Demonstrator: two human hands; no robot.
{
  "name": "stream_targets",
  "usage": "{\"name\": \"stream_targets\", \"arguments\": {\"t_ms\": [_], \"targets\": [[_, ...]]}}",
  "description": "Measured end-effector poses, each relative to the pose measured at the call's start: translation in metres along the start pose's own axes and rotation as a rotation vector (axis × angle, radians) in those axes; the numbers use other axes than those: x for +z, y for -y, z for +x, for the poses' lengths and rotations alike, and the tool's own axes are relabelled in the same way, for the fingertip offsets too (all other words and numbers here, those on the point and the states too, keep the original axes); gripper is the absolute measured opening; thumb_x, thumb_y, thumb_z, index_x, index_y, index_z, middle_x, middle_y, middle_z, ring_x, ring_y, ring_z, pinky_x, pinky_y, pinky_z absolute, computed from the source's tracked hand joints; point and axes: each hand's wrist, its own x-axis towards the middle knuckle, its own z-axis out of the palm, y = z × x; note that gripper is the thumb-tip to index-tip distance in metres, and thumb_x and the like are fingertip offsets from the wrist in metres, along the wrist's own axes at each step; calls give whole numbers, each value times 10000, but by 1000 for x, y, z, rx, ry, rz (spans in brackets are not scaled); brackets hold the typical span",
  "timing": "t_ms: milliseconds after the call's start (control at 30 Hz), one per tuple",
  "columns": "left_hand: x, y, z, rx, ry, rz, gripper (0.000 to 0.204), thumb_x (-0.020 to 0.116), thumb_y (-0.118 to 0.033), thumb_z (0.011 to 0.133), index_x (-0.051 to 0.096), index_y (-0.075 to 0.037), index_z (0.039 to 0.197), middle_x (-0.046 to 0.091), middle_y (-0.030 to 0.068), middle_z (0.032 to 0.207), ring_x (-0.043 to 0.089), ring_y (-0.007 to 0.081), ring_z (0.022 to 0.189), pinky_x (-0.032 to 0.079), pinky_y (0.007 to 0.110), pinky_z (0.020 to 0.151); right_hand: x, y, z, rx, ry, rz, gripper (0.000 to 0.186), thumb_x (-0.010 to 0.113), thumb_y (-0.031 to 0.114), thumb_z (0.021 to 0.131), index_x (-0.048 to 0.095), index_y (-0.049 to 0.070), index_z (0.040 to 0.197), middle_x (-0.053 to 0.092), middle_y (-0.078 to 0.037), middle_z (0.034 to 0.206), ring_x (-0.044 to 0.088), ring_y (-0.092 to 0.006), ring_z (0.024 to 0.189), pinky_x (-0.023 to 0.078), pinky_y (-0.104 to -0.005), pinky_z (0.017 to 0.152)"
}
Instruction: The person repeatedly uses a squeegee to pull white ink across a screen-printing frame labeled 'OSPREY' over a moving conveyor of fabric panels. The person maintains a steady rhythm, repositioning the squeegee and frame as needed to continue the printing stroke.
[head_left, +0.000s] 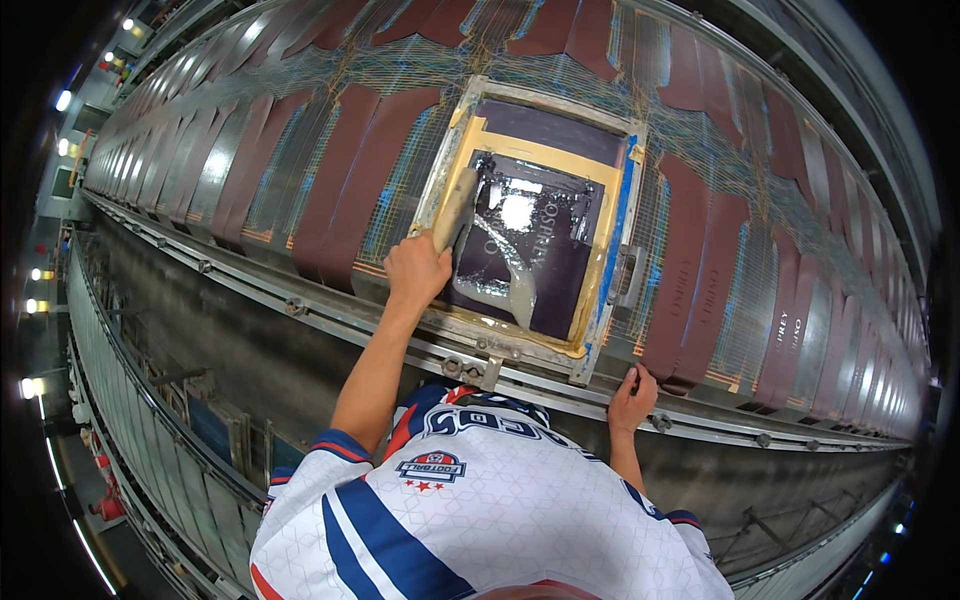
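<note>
My left hand is wrapped round one end of a squeegee, which lies aslant along the left side of a screen printing frame. Glossy clear ink is smeared over the dark mesh, with a pale streak running down from the squeegee's side. Pale lettering shows through the mesh. Yellow and blue tape borders the frame's inside. Lower right of the frame, my right hand rests at the table's edge rail, fingers loosely bent with nothing seen in them. Just beyond it lies a maroon fabric piece.
The long printing table carries rows of maroon fabric pieces, some printed with lettering. Coloured guide lines cover the surface between them. A metal rail with small stops runs along the near edge. A metal handle juts from the frame's right side.
</note>
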Motion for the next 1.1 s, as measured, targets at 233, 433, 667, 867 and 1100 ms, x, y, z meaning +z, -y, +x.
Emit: {"name": "stream_targets", "arguments": {"t_ms": [233, 433, 667, 867, 1100], "targets": [[33, -39, -21, 50, 42, -70, 279, 757, -257, 836, 682, -6, 932, 705, 196, 840, 707, 421, 788, 546, 537, 704, 16, -7, 24, -56, -53, -34, 226, 627, 198, 1003, 703, 9, 1100, 662, -119, 929, 606, -259, 792, 477, -382, 764], [36, -35, 61, 604, 59, -227, 202, 800, -210, 786, 695, -109, 926, 697, 77, 873, 650, 300, 820, 510, 433, 723, 33, 15, 68, 115, -100, 221, 194, 656, 146, 973, 710, 8, 1099, 687, -86, 962, 613, -173, 822, 487, -303, 725], [58, -70, 252, 984, 184, -249, 171, 768, -128, 754, 711, -103, 913, 697, 93, 859, 669, 331, 868, 527, 448, 762, 101, 191, 319, -525, 355, 273, 481, 812, 325, 846, 682, 40, 1211, 693, -163, 1184, 657, -331, 1087, 522, -426, 940], [79, -85, 313, 868, 307, -224, 283, 835, -196, 751, 740, -88, 995, 716, 123, 901, 668, 348, 873, 516, 425, 743, 180, 227, 400, -486, 755, -159, 400, 818, 269, 796, 721, 7, 1082, 725, -216, 915, 698, -403, 918, 539, -467, 810], [97, -57, 265, 823, 252, -221, 217, 852, -229, 724, 761, -145, 903, 719, 86, 821, 682, 328, 791, 532, 427, 703, 193, 202, 341, -583, 629, -201, 216, 802, 182, 723, 701, 37, 846, 704, -220, 796, 704, -399, 809, 561, -496, 779]]}}
